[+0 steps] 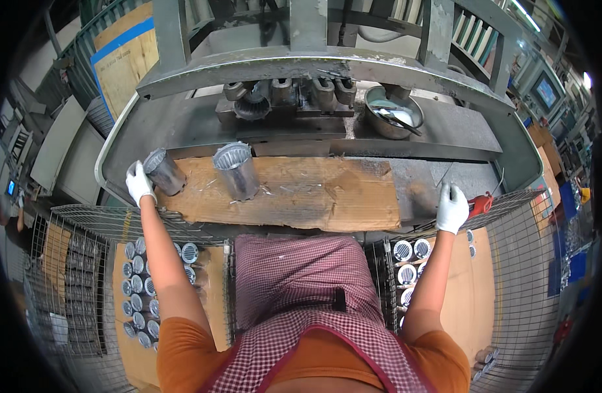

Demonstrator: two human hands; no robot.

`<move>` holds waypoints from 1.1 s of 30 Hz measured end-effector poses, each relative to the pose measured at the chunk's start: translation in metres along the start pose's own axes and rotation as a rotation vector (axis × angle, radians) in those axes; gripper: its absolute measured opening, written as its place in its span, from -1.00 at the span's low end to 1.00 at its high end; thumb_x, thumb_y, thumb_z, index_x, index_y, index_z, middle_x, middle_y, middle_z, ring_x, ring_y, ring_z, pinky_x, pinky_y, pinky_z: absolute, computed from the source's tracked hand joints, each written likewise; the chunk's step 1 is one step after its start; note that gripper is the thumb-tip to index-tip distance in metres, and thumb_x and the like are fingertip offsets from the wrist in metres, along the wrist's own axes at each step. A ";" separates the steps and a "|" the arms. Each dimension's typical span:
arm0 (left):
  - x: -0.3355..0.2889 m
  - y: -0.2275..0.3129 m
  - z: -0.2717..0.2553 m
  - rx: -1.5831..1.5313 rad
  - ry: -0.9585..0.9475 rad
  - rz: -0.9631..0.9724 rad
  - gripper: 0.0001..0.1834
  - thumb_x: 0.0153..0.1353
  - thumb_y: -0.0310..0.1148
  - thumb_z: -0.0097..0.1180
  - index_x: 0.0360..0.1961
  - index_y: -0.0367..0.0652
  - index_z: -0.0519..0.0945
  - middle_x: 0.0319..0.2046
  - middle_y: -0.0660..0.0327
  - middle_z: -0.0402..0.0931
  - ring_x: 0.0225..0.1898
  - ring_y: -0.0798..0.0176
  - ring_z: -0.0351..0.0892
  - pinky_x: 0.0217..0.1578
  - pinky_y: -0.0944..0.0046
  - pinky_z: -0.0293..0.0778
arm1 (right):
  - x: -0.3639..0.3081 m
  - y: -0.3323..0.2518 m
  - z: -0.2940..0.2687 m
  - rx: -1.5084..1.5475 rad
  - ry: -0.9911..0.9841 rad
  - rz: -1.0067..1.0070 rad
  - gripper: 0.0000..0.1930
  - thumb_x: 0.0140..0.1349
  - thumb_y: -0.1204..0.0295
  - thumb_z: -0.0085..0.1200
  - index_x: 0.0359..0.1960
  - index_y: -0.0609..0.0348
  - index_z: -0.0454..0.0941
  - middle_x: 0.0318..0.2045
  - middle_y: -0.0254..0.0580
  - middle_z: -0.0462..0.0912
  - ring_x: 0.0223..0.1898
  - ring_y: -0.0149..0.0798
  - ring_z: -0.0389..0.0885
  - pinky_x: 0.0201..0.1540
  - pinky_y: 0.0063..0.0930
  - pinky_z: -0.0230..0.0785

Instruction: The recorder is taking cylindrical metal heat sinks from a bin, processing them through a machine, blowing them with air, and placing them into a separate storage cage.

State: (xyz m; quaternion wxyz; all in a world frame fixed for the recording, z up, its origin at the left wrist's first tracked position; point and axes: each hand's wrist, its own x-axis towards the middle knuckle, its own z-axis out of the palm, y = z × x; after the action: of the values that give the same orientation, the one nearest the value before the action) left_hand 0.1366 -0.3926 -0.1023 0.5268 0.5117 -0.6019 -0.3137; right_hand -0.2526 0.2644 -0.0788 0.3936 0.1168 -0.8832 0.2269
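Note:
My left hand (140, 183), in a white glove, is closed on the side of a grey metal cylindrical casting (164, 171) with a ribbed rim, which tilts at the left end of a cardboard sheet (301, 190). A second metal casting (237, 171) stands on the cardboard just to its right, apart from my hand. Over the right end of the bench is my right hand (453, 208), also gloved, its fingers curled upward. A red tool handle (480, 204) shows beside that hand. Whatever lies between the right fingers is too small to make out.
Behind the cardboard, a machine fixture (288, 98) sits under a heavy grey frame (327, 62). To its right is a metal bowl (396, 114) with whitish liquid and a stick-like tool. Wire baskets (520, 262) flank me, holding several round castings (140, 285) on cardboard.

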 end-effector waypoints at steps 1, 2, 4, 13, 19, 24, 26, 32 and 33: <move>-0.011 0.016 0.000 0.035 0.059 -0.008 -0.53 0.27 -0.15 0.12 0.04 -0.33 0.53 -0.03 0.06 0.56 -0.08 0.17 0.54 -0.03 0.23 0.42 | -0.001 0.001 0.000 0.013 0.015 -0.005 -0.63 0.24 0.14 0.09 -0.56 0.19 0.55 -0.53 0.01 0.57 -0.47 0.07 0.53 -0.39 -0.18 0.33; -0.016 0.024 0.002 0.070 0.117 -0.015 -0.53 0.27 -0.16 0.12 0.05 -0.32 0.52 -0.04 0.07 0.55 -0.08 0.18 0.53 -0.03 0.24 0.43 | -0.001 0.000 -0.002 0.009 0.017 -0.003 -0.63 0.24 0.14 0.09 -0.56 0.19 0.55 -0.53 0.01 0.57 -0.47 0.07 0.53 -0.39 -0.18 0.33; -0.008 0.013 -0.003 0.033 0.079 -0.014 -0.53 0.27 -0.16 0.12 0.04 -0.32 0.52 -0.03 0.06 0.55 -0.07 0.17 0.53 -0.02 0.24 0.42 | 0.000 -0.005 -0.004 0.026 -0.025 0.032 -0.63 0.25 0.14 0.09 -0.55 0.19 0.55 -0.54 0.00 0.57 -0.47 0.06 0.54 -0.39 -0.19 0.33; -0.006 0.010 0.001 -0.008 -0.023 -0.004 -0.53 0.28 -0.16 0.10 0.06 -0.32 0.52 -0.01 0.04 0.55 -0.05 0.16 0.53 0.00 0.24 0.41 | 0.000 0.001 -0.003 -0.002 -0.073 0.052 -0.65 0.25 0.16 0.10 -0.54 0.18 0.57 -0.55 -0.02 0.57 -0.50 0.03 0.53 -0.41 -0.20 0.33; 0.008 -0.011 0.003 -0.133 -0.031 -0.050 -0.54 0.27 -0.13 0.07 0.00 -0.31 0.57 -0.01 -0.02 0.56 -0.02 0.08 0.53 0.01 0.18 0.40 | 0.001 0.001 -0.001 0.017 -0.061 0.039 -0.65 0.25 0.16 0.10 -0.53 0.18 0.57 -0.55 -0.01 0.56 -0.51 0.04 0.52 -0.42 -0.20 0.33; 0.006 -0.010 -0.001 -0.037 -0.059 -0.042 -0.52 0.29 -0.13 0.09 0.05 -0.32 0.53 -0.02 0.04 0.56 -0.04 0.16 0.53 0.01 0.21 0.40 | 0.001 -0.001 -0.002 0.014 -0.072 0.048 -0.64 0.25 0.15 0.09 -0.54 0.19 0.56 -0.55 0.00 0.56 -0.51 0.04 0.52 -0.42 -0.20 0.32; -0.014 0.019 0.004 0.015 0.008 -0.037 -0.52 0.28 -0.13 0.09 0.04 -0.33 0.53 -0.03 0.04 0.56 -0.04 0.15 0.53 0.01 0.22 0.40 | 0.000 0.002 -0.003 0.000 -0.066 0.049 -0.63 0.26 0.14 0.08 -0.54 0.19 0.56 -0.55 0.01 0.56 -0.51 0.05 0.52 -0.42 -0.20 0.31; 0.005 -0.008 0.000 -0.089 -0.014 0.020 -0.52 0.27 -0.13 0.10 0.02 -0.34 0.54 -0.06 0.03 0.57 -0.09 0.14 0.53 -0.02 0.24 0.40 | 0.001 -0.002 -0.002 0.034 -0.044 0.018 -0.61 0.26 0.14 0.08 -0.58 0.20 0.52 -0.57 0.01 0.54 -0.52 0.05 0.50 -0.43 -0.18 0.30; 0.006 -0.011 0.000 -0.090 -0.013 0.020 -0.52 0.27 -0.13 0.10 0.02 -0.34 0.54 -0.06 0.03 0.57 -0.09 0.14 0.53 -0.02 0.24 0.40 | 0.000 -0.002 -0.002 0.034 -0.004 -0.004 -0.61 0.26 0.14 0.08 -0.59 0.20 0.52 -0.58 0.00 0.54 -0.52 0.05 0.50 -0.43 -0.18 0.29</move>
State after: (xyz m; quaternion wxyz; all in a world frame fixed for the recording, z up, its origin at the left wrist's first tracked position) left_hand 0.1398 -0.4018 -0.1102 0.5484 0.4794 -0.5958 -0.3383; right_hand -0.2505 0.2641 -0.0773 0.3901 0.1255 -0.8798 0.2407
